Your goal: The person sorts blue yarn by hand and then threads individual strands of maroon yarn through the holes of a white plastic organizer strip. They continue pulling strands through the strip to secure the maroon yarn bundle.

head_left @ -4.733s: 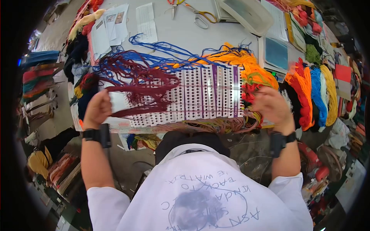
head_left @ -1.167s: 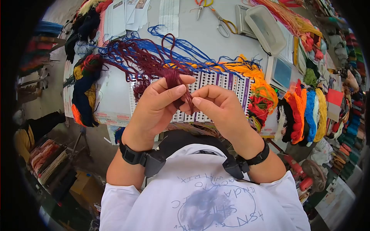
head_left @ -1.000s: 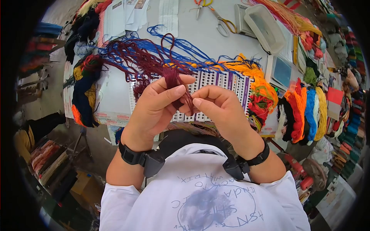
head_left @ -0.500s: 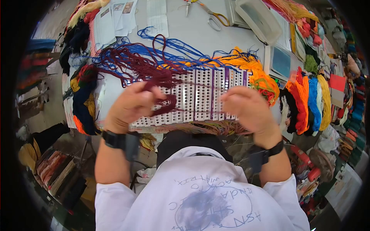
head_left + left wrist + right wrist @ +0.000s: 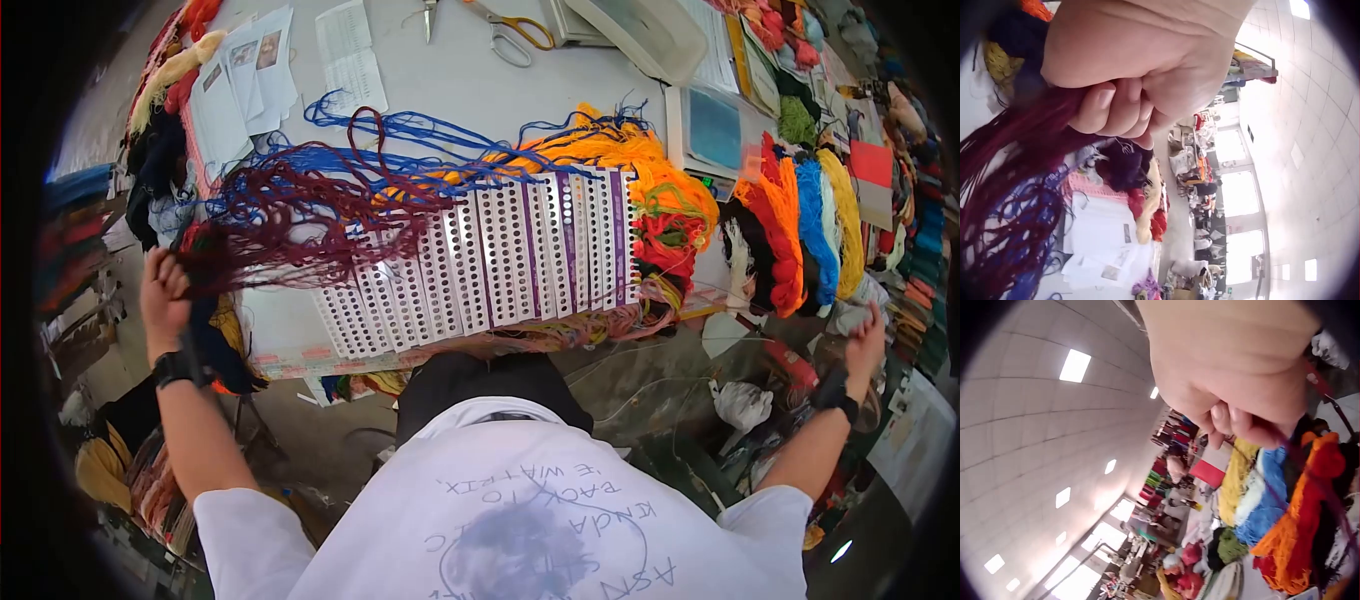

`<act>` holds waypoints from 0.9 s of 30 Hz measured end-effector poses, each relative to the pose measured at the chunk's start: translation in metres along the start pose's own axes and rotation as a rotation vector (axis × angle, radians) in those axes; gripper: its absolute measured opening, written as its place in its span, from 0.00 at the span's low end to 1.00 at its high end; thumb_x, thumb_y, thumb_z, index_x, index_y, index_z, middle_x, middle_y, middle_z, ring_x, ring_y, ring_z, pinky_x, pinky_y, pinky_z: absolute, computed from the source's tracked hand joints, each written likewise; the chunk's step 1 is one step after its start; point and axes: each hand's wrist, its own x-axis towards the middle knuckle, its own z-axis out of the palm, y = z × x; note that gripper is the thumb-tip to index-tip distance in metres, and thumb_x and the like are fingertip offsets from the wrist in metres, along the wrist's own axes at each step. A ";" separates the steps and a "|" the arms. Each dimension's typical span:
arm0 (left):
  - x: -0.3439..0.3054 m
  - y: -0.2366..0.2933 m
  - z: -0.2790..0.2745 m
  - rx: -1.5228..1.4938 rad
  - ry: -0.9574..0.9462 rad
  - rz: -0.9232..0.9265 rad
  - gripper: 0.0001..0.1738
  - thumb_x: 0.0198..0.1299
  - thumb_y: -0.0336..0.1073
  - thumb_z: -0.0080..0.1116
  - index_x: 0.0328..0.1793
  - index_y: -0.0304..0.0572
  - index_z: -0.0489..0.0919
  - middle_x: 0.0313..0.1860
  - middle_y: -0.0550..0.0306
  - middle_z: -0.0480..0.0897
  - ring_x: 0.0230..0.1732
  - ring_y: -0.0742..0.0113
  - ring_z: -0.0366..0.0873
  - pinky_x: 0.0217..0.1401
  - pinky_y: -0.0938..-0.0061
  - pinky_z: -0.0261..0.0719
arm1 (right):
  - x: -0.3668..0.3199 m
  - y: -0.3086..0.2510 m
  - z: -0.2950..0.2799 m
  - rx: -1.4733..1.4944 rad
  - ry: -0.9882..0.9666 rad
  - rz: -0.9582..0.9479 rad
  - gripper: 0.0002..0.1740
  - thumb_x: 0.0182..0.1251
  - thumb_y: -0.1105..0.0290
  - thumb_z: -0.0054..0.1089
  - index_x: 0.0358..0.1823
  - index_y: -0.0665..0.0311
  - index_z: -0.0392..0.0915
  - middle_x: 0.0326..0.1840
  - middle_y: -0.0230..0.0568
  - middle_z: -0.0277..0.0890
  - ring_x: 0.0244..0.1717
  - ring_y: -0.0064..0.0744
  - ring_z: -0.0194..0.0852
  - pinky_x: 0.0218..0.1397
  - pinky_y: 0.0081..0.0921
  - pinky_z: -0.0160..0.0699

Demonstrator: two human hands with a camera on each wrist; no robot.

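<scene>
In the head view my left hand [image 5: 168,300] is at the table's left edge, fingers curled round a bundle of maroon yarn [image 5: 290,225]. The left wrist view shows loose maroon strands [image 5: 1004,144] trailing from that fist. Far out to the right, beyond the table's front corner, is my right hand [image 5: 862,345]. Its fingers are curled, and a thin maroon strand [image 5: 1316,469] runs from them in the right wrist view. Beneath the maroon bundle lie tangled blue yarn [image 5: 420,125] and a row of white punched cards [image 5: 500,250].
Orange yarn [image 5: 600,150] lies behind the cards. Scissors [image 5: 515,40], a clear plastic box [image 5: 640,40] and paper sheets [image 5: 240,75] are at the back. Blue [image 5: 815,240] and yellow [image 5: 850,230] skeins hang along the right edge, dark yarn [image 5: 225,340] along the left.
About a second ago both hands were together over the cards, pinching the maroon yarn. They have since swung wide apart, the left one drawing the bundle leftward and the right one passing beyond the table.
</scene>
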 end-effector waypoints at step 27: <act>0.020 -0.338 0.252 0.832 -0.404 -0.198 0.07 0.59 0.35 0.57 0.34 0.39 0.76 0.19 0.66 0.72 0.16 0.78 0.66 0.18 0.81 0.62 | -0.340 0.220 0.460 -0.372 -0.769 -0.517 0.07 0.55 0.70 0.58 0.33 0.63 0.82 0.36 0.41 0.79 0.33 0.44 0.78 0.37 0.36 0.76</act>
